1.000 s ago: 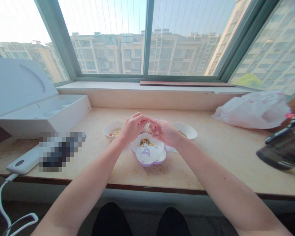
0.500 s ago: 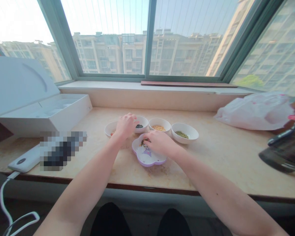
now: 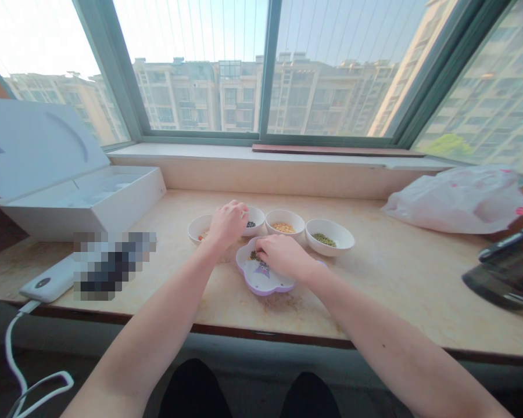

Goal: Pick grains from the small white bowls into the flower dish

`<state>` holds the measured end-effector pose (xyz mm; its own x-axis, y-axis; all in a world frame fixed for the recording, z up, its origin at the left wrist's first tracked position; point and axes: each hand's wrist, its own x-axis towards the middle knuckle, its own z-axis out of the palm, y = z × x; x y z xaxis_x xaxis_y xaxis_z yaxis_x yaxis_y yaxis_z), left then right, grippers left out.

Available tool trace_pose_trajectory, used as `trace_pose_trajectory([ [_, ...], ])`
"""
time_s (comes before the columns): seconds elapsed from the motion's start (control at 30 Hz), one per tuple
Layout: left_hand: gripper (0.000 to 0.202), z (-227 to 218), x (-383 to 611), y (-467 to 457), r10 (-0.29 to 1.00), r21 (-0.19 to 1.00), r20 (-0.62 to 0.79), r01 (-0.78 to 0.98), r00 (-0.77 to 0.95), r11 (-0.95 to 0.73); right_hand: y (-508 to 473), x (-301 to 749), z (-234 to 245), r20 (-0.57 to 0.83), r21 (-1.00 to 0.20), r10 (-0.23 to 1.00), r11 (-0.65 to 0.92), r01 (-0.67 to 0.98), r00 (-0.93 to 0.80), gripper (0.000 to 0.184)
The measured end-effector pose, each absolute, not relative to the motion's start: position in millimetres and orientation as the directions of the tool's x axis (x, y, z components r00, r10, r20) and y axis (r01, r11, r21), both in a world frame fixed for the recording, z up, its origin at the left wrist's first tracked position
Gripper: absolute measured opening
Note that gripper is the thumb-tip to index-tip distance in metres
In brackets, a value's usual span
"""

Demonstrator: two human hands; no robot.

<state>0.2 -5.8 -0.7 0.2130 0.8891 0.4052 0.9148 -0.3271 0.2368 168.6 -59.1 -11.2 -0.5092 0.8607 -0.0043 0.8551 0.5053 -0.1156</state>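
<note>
My left hand (image 3: pixel 230 223) is at the near left rim of a white bowl (image 3: pixel 255 215) of black beans. Its fingers are curled together, their tips partly hidden, and whatever they hold is too small to make out. My right hand (image 3: pixel 283 252) reaches into a purple-rimmed, flower-shaped plate (image 3: pixel 265 285). Thumb and fingers pinch at a small heap of mixed beans (image 3: pixel 254 255) near the plate's far side; what lies between them cannot be made out. A white bowl (image 3: pixel 194 231) with light and reddish contents stands left of my left hand, partly covered by it.
Right of the black beans stand a bowl of yellow kernels (image 3: pixel 283 228) and a bowl of green beans (image 3: pixel 325 239). An open white box (image 3: pixel 126 200) and a white power bank (image 3: pixel 54 280) lie left. A plastic bag (image 3: pixel 453 200) and a dark jug (image 3: pixel 505 281) are right.
The fingers of my left hand have drawn closer together at the black bean bowl. My right hand stays at the heap in the plate. The whole view has shifted slightly.
</note>
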Motion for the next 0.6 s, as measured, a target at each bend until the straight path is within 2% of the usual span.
trace_pose_trajectory([
  [0.1,0.027,-1.5,0.6,-6.8,0.884,0.244,0.414,0.908,0.219,-0.340,-60.8,167.3,-12.6,-0.007,-0.037,0.858,0.513,0.857,-0.514,0.025],
  [0.23,0.028,-4.0,0.6,-6.5,0.875,0.241,0.422,0.901,0.238,-0.361,-60.5,168.6,-17.6,-0.021,-0.014,0.858,0.514,0.858,-0.514,0.025],
  [0.6,0.027,-5.6,0.7,-8.0,0.864,0.237,0.426,0.889,0.267,-0.392,-56.5,171.1,-16.3,-0.048,-0.089,0.858,0.507,0.858,-0.512,0.023],
])
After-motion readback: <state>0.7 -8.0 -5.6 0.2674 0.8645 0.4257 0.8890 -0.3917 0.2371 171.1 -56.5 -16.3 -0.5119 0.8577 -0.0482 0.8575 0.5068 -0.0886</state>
